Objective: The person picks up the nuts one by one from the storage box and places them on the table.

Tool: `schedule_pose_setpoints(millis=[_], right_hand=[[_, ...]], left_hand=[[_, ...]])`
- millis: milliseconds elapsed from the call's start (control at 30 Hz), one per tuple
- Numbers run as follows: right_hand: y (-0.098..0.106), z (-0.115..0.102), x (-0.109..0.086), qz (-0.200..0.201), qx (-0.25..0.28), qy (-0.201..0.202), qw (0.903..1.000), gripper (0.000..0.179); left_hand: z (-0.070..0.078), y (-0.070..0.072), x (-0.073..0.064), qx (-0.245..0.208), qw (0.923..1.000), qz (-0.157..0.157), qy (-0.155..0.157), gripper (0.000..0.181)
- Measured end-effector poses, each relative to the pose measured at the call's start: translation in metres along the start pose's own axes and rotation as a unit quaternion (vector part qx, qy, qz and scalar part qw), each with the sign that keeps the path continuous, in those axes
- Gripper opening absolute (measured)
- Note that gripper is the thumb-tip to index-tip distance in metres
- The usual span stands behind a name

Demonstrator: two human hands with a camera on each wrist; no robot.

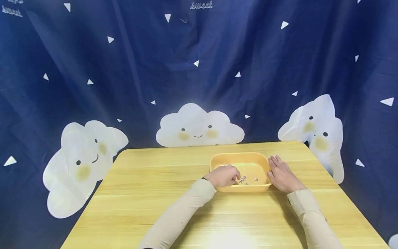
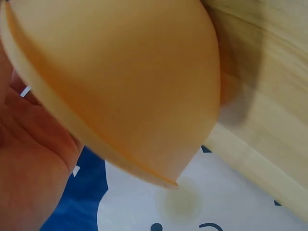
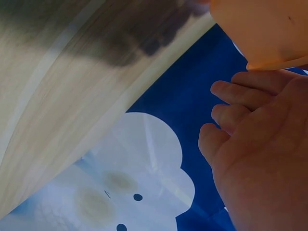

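Observation:
A yellow-orange plastic bin [image 1: 239,188] sits on the wooden table [image 1: 149,193], with several small shiny metal pieces [image 1: 243,178] scattered on its floor. My left hand [image 1: 224,175] reaches over the bin's left side, fingers curled and pointing down beside the pieces. In the left wrist view the bin wall [image 2: 134,86] covers those fingertips, and I cannot tell if they pinch a piece. My right hand [image 1: 282,174] rests at the bin's right rim. Its fingers [image 3: 245,94] extend fairly straight just outside the wall in the right wrist view; the thumb is hidden there.
A dark blue curtain [image 1: 199,83] printed with white clouds [image 1: 199,128] and triangles hangs behind the table and along its sides. The bin stands toward the table's back edge, right of the middle.

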State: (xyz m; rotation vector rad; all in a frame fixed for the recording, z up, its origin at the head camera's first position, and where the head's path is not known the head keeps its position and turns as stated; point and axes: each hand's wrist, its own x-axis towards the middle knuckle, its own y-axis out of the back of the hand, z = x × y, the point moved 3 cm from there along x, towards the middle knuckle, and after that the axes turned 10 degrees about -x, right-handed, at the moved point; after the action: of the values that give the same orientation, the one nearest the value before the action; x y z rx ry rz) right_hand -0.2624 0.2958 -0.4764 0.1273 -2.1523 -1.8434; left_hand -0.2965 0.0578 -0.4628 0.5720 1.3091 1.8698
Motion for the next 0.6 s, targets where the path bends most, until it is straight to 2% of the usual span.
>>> schedule_pose_setpoints(millis=[267,533,600], right_hand=[[-0.002,0.000,-0.001,0.008,-0.002,0.000,1.0000,0.054],[-0.003,0.000,0.000,0.007,-0.001,-0.002,1.0000,0.054],[-0.003,0.000,0.000,0.011,-0.004,0.000,0.9999,0.054]], left_hand=[[0.003,-0.005,0.007,0.005,0.9999,-0.004,0.011,0.013],[0.003,-0.009,0.012,0.038,0.9991,-0.008,0.017,0.003],[0.003,-0.010,0.013,0.049,0.9986,-0.008,0.018,0.011]])
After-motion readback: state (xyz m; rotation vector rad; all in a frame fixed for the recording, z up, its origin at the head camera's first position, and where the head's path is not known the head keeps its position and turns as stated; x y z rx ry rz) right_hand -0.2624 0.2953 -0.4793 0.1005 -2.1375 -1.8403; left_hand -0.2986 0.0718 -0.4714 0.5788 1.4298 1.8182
